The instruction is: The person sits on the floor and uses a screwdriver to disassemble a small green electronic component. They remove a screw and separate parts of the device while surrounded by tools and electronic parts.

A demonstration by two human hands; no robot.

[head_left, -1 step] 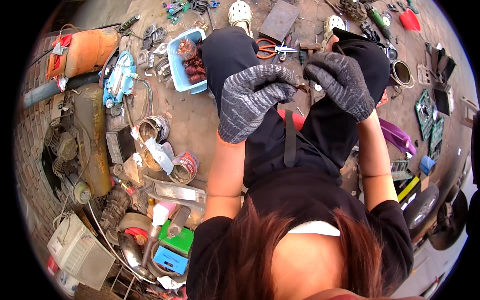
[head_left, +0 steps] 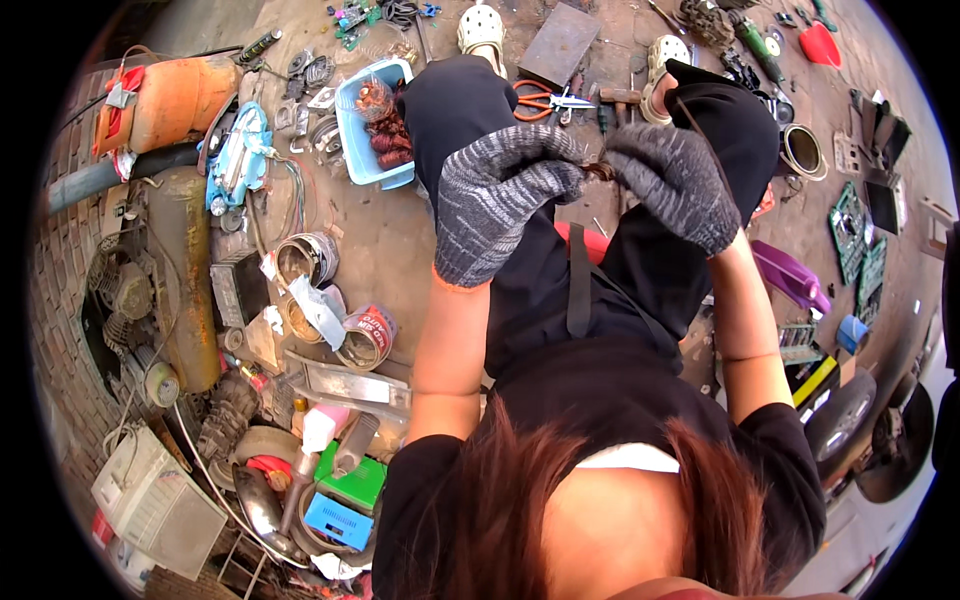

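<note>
Both my hands wear grey knitted gloves and meet above my knees. A small reddish-brown bundle, apparently copper wire (head_left: pixel 600 172), shows between the fingertips. My left hand (head_left: pixel 505 200) is closed in a pinch on the bundle's left end. From the other side my right hand (head_left: pixel 678 182) is closed too, its fingertips at the right end. A thin dark strand (head_left: pixel 705 130) rises behind the right glove. Beyond my left knee, a light blue basket (head_left: pixel 352 130) contains several reddish-brown wire coils (head_left: pixel 390 145).
Orange-handled pliers (head_left: pixel 540 100), a hammer (head_left: pixel 622 97) and a flat metal plate (head_left: pixel 560 45) lie on the floor ahead. Open cans (head_left: pixel 368 335) and scrap parts crowd the left. An angle grinder (head_left: pixel 758 48), a red bowl (head_left: pixel 820 43) and a purple plastic piece (head_left: pixel 790 272) are at the right.
My right hand has come slightly left, closer to my left hand. The gap between the gloves is smaller, and the bundle sits nearer the right fingertips.
</note>
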